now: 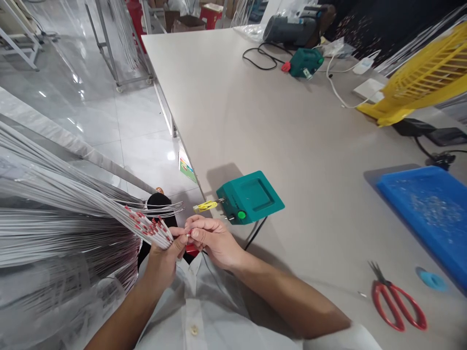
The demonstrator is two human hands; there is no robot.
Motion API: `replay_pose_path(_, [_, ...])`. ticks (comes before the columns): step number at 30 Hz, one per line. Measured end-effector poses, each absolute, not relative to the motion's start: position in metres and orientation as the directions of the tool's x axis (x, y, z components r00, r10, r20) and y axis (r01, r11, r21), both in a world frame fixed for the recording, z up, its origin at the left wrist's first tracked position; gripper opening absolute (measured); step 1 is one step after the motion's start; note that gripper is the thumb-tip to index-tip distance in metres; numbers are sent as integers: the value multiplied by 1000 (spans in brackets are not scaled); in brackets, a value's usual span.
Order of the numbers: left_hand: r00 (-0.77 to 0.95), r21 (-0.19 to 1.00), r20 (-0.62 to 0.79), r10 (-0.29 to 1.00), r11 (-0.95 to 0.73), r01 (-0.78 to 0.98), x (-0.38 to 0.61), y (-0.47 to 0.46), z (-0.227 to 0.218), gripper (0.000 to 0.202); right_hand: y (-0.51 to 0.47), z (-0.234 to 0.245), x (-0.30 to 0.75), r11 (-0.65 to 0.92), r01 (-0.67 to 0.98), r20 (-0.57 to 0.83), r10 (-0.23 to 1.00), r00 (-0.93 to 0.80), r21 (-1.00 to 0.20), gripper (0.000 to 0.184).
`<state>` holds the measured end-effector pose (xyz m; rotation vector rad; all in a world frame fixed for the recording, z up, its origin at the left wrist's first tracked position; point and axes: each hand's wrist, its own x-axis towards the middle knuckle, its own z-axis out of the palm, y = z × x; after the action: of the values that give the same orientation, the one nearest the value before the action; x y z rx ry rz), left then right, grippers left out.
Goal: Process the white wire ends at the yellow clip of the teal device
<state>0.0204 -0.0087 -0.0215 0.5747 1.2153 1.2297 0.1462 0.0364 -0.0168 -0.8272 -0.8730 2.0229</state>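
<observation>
Our left hand [165,260] curls its fingers round a bundle of red-tipped wires [155,232]; our right hand's [221,240] fingers pinch closed on a small wire end [188,235] beside the left fingertips.

A pale shirt [226,308] has a pointed collar [197,265] and a round cream button [194,330] in front

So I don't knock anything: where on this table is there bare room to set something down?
Widest: the table between the teal box, the far green box and the blue tray. Smaller: between the teal box and red-handled scissors. Crowded: around the yellow fan, and off the left edge, where the left hand grips bundled wires.
</observation>
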Motion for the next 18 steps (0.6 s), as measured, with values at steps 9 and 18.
replay_pose_path(9, [-62, 915, -379, 924, 363, -176, 18, -12, -23, 23, 39, -9, 155, 339, 201, 243, 890, -387, -919, 17])
replay_pose_path(18, [-113, 918, -396, 912, 392, -53, 23, -9, -15, 18, 46, -13, 168, 823, 518, 491, 560, -667, -235, 19])
